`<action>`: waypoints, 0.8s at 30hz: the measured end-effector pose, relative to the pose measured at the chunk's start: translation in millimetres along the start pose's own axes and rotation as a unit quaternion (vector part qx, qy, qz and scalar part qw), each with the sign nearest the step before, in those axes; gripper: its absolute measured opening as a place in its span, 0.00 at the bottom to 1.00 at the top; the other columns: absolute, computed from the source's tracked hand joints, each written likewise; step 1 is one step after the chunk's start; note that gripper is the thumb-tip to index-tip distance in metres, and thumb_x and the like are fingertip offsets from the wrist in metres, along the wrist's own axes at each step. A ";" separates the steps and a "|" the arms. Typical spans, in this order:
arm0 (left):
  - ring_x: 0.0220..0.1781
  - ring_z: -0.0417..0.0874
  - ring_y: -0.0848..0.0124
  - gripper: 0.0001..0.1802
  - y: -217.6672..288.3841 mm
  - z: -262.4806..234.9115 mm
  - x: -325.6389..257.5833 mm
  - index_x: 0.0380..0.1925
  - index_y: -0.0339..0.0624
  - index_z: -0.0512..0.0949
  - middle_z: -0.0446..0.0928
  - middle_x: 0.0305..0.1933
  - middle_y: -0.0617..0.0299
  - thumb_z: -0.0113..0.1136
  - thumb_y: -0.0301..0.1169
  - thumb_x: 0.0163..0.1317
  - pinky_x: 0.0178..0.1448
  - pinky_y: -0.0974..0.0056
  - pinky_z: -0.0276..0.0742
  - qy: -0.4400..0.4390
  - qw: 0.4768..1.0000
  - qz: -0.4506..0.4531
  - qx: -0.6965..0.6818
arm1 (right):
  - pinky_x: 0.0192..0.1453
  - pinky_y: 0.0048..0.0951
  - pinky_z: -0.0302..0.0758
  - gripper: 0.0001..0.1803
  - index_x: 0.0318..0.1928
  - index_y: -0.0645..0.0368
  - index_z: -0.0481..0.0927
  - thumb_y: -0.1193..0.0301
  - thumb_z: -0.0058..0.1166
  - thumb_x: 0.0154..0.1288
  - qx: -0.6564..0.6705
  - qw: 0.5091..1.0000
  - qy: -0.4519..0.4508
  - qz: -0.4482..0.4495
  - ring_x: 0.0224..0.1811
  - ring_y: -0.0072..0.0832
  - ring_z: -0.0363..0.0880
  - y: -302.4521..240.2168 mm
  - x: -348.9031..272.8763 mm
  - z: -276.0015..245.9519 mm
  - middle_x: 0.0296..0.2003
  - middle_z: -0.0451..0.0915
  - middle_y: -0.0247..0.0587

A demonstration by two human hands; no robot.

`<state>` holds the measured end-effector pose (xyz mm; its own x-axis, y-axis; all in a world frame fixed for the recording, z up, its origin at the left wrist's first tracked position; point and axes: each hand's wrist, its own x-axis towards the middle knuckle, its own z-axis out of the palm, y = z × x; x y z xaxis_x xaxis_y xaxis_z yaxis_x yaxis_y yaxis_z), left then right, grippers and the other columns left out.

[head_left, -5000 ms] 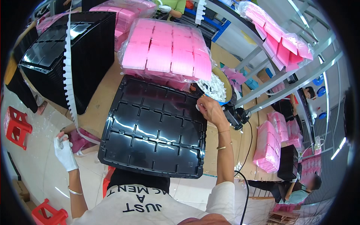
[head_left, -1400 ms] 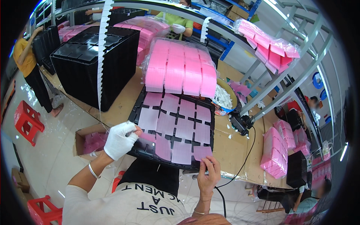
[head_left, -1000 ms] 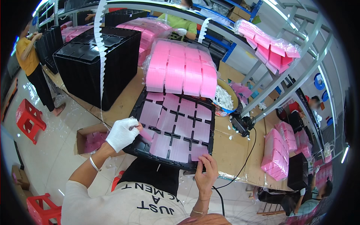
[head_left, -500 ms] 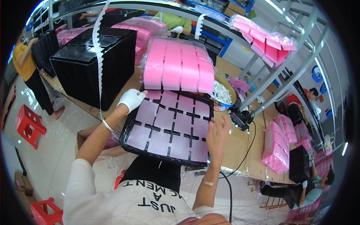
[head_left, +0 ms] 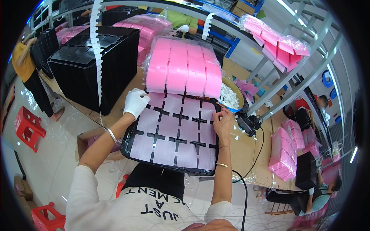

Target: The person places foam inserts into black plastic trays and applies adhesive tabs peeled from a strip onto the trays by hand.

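A black tray with cross-shaped dividers lies before me, tilted slightly. Over it rests a thin pink foam sheet, and the black crosses show through its slots. My left hand, in a white glove, is closed at the tray's far left edge, fingertips close to the sheet's corner; what they pinch is hidden. At the sheet's right edge is my bare right hand, its fingers bent and drawn together on that edge. Just beyond the tray stands a thick stack of pink foam sheets in clear plastic.
A tall stack of black trays stands at the left. Right of the foam stack is a round tub of white scraps. A black device with a cable lies on the cardboard-covered table. Metal posts rise at the right; other people work around.
My right hand has come in to the sheet's right edge, its stretched fingers now bent together. The left hand's fingers have curled in at the far left edge.
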<state>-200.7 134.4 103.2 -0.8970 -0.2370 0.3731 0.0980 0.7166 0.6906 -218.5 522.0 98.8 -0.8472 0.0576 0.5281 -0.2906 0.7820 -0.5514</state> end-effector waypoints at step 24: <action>0.81 0.63 0.51 0.38 32.8 5.4 -23.9 0.69 0.31 0.73 0.69 0.75 0.40 0.61 0.50 0.69 0.85 0.42 0.44 -0.165 0.953 0.185 0.173 | 0.79 0.51 0.62 0.34 0.72 0.74 0.65 0.57 0.50 0.80 -0.149 0.961 -0.137 -0.187 0.76 0.58 0.64 -45.0 -41.1 0.0 0.71 0.67 0.68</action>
<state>-178.3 167.1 113.6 -0.9206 0.2526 0.2979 0.3378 0.8978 0.2826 -170.6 484.5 101.9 -0.8056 -0.3959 0.4407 -0.4922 0.8613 -0.1261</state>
